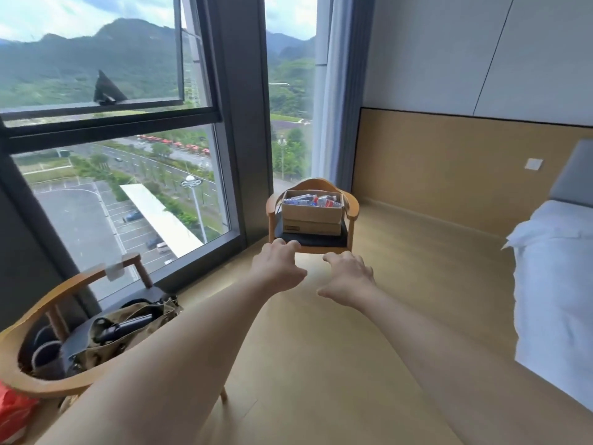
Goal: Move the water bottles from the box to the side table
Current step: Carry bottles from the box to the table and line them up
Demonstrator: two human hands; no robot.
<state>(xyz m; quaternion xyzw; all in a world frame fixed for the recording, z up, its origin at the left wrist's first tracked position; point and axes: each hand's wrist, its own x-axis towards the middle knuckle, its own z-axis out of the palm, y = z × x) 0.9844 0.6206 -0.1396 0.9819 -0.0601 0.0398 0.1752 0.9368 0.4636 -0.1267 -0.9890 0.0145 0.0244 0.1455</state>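
A cardboard box (312, 211) stands on the dark seat of a wooden armchair (352, 209) in the far corner by the window. Several water bottles (316, 200) with red and blue labels lie inside it. Both my arms stretch forward over the floor. My left hand (278, 263) and my right hand (349, 275) hover short of the chair, fingers loosely bent, holding nothing. No side table is in view.
A second wooden chair (41, 385) at lower left holds an olive bag (128, 329) and dark items. A bed with white linen (558, 284) runs along the right. A floor-to-ceiling window (122, 200) fills the left wall. Wooden floor (321, 364) lies between.
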